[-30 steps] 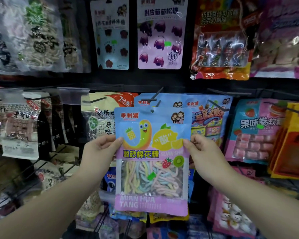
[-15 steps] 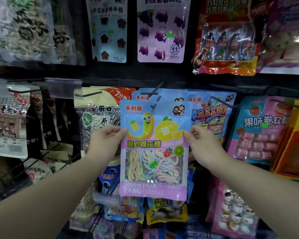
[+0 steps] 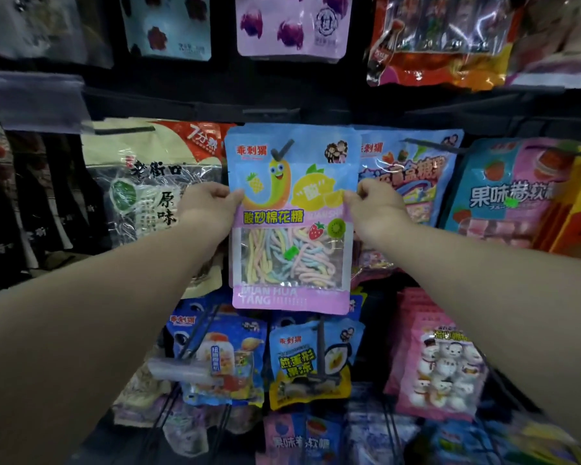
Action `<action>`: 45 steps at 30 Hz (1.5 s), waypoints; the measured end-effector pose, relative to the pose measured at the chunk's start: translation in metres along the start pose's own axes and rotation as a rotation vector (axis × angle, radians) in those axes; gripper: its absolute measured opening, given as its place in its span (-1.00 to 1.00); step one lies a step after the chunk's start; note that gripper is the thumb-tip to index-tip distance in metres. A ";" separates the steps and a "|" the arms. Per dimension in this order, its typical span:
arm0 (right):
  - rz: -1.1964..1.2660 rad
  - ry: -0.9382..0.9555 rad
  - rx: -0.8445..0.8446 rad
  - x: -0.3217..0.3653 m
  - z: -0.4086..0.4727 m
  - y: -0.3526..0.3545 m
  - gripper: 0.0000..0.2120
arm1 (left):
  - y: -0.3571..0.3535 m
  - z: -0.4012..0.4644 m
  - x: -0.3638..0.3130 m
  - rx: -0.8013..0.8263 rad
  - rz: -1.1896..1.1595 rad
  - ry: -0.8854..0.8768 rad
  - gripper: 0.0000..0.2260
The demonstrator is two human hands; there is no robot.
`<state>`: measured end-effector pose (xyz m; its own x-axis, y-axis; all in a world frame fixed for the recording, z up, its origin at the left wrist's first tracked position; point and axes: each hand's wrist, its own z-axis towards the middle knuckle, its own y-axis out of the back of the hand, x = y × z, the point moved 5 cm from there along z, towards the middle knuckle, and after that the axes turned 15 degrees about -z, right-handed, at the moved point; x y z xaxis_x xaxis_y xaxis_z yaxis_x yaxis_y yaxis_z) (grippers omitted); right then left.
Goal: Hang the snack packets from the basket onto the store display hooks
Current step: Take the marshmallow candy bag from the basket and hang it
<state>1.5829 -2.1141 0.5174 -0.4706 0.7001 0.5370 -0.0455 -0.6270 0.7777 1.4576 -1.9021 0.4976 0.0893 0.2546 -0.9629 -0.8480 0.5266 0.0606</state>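
Two bare hands hold a blue-and-pink marshmallow candy packet (image 3: pixel 291 216) upright against the display rack. The left hand (image 3: pixel 212 206) pinches its left edge, the right hand (image 3: pixel 371 204) its right edge. A dark display hook (image 3: pixel 282 150) pokes through its top.

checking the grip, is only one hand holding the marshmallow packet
No, both the left hand and the right hand pinch the marshmallow packet at its side edges.
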 end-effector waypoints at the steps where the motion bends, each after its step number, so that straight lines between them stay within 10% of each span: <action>1: -0.006 -0.001 -0.008 -0.002 -0.002 -0.001 -0.76 | 0.000 -0.003 -0.001 -0.019 0.037 -0.028 -0.80; 9: -0.175 0.190 -0.089 -0.041 -0.068 0.001 -0.82 | 0.025 -0.088 0.018 0.044 0.383 -0.344 -0.66; 18: -0.830 1.010 0.066 -0.100 -0.226 -0.006 -0.73 | 0.065 -0.280 0.086 0.307 0.675 -0.231 -0.89; 28: -0.997 1.031 0.727 -0.220 -0.389 -0.084 -0.61 | 0.050 -0.489 0.219 0.499 0.810 0.244 -0.80; 45: -1.078 0.659 1.133 -0.499 -0.559 -0.264 -0.68 | -0.019 -0.728 0.496 0.619 0.602 1.056 -0.80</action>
<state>1.3369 -2.4894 -0.1386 -0.9218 0.1809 -0.3429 -0.0967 0.7494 0.6551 1.1374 -2.3763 -0.1723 -0.8828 -0.0168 -0.4694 -0.2176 0.9003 0.3770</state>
